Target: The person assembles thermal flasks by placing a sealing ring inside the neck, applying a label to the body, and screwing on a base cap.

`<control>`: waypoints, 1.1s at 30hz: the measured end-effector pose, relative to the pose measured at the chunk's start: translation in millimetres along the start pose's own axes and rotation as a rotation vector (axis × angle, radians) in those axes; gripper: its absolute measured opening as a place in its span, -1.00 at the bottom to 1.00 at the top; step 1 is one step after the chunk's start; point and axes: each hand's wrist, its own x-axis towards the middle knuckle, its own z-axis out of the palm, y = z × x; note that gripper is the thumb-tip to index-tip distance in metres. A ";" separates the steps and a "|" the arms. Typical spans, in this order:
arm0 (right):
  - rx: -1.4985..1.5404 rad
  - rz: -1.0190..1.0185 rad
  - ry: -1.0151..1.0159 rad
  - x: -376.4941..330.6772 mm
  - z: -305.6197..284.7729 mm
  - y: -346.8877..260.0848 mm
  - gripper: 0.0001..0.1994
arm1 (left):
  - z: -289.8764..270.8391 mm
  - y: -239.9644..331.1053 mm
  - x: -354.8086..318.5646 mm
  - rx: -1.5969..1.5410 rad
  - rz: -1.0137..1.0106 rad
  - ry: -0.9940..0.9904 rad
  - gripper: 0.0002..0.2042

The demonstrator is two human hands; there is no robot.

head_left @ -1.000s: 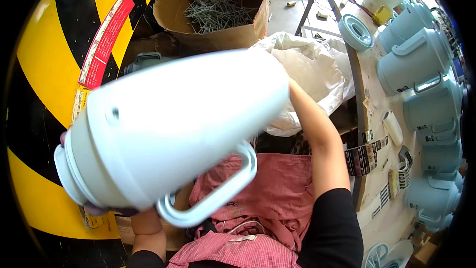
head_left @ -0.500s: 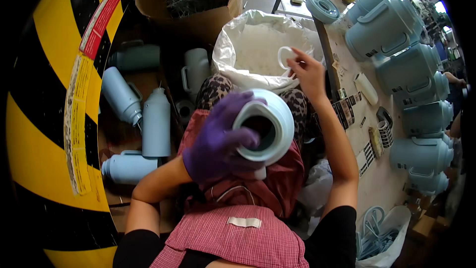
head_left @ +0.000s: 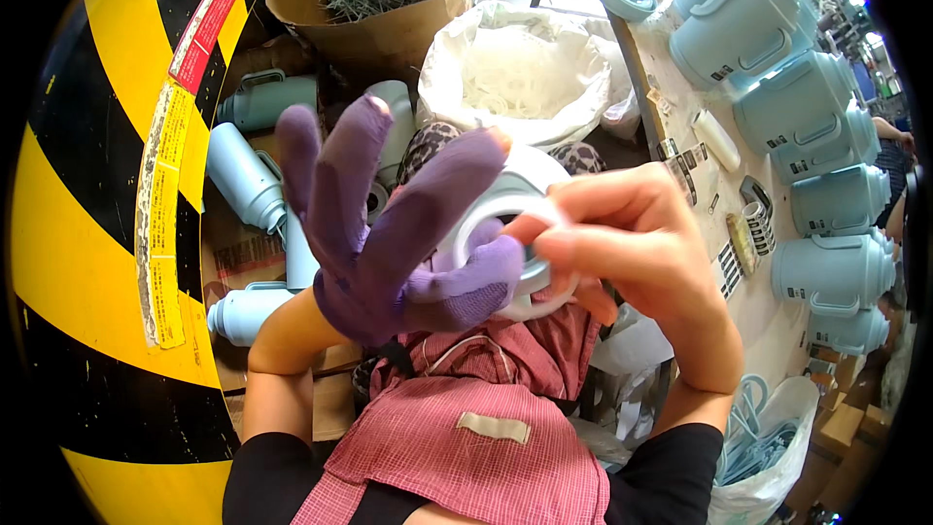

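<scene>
My bare right hand (head_left: 641, 233) pinches a thin white ring (head_left: 505, 201) between thumb and fingertips, slightly blurred. It holds the ring over the round open mouth of a pale blue flask body (head_left: 536, 165) in my lap. My left hand (head_left: 374, 233), in a purple glove, has its fingers spread upward. Its thumb reaches across to the ring, and whether it touches the ring or the flask rim cannot be made out. Both hands hide much of the flask. Beyond my knees stands a white plastic bag (head_left: 437, 87) with many white rings inside.
Blue flasks (head_left: 248, 180) lie in a carton at left, beside a yellow-and-black striped panel (head_left: 87, 136). A cardboard box (head_left: 364, 34) holds thin metal pieces. The workbench (head_left: 714, 219) at right carries several blue jugs (head_left: 734, 34). Near its front is a bag of blue handles (head_left: 773, 472).
My right hand has brought the white ring from beside the bag back to the flask mouth. My left hand has let go of the flask's rim and spread its fingers.
</scene>
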 end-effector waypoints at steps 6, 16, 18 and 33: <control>-0.856 -0.608 0.462 18.2 5.9 39.4 -0.48 | 13.3 11.6 -14.6 -0.099 -0.119 -0.070 -0.77; -0.751 -0.392 0.452 31.7 -16.9 81.1 -0.73 | 35.2 6.3 -22.4 -0.115 -0.184 -0.321 -0.56; -0.821 -0.388 0.537 38.8 -10.1 83.5 -0.71 | 42.0 16.1 -25.7 -0.067 -0.232 -0.362 -0.43; -1.533 -0.405 0.045 24.8 -31.7 45.6 -0.85 | 67.6 40.8 -24.8 0.025 -0.271 -0.359 -0.36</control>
